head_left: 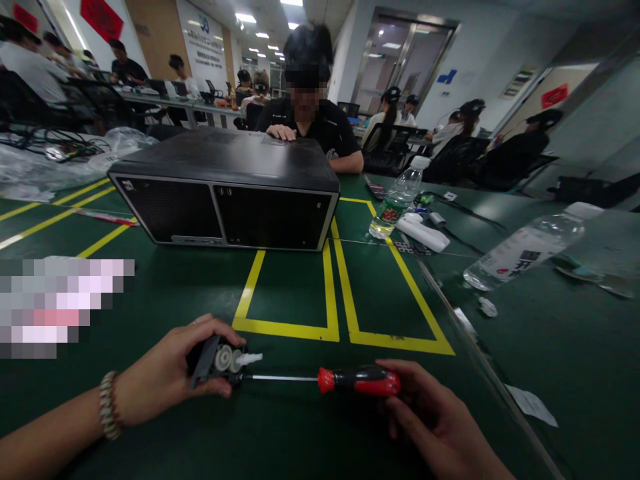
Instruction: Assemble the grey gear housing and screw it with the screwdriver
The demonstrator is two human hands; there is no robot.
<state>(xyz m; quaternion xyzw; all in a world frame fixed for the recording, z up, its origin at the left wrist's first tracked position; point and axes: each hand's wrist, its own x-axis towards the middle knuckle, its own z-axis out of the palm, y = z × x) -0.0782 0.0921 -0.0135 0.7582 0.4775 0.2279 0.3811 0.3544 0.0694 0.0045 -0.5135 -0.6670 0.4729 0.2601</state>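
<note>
My left hand (165, 373) is closed around a small black part with grey-white rollers (223, 360), holding it just above the green table (280, 433). My right hand (430, 420) grips the red and black handle of a screwdriver (357, 380). The screwdriver's thin metal shaft runs left, and its tip meets the small part at my left hand. A beaded bracelet sits on my left wrist.
A black computer case (225, 190) lies on the table beyond yellow tape rectangles (330, 320). A person sits behind it with a hand on its top. Two water bottles (397, 200) (525, 250), cables and paper scraps lie to the right; plastic bags at the left.
</note>
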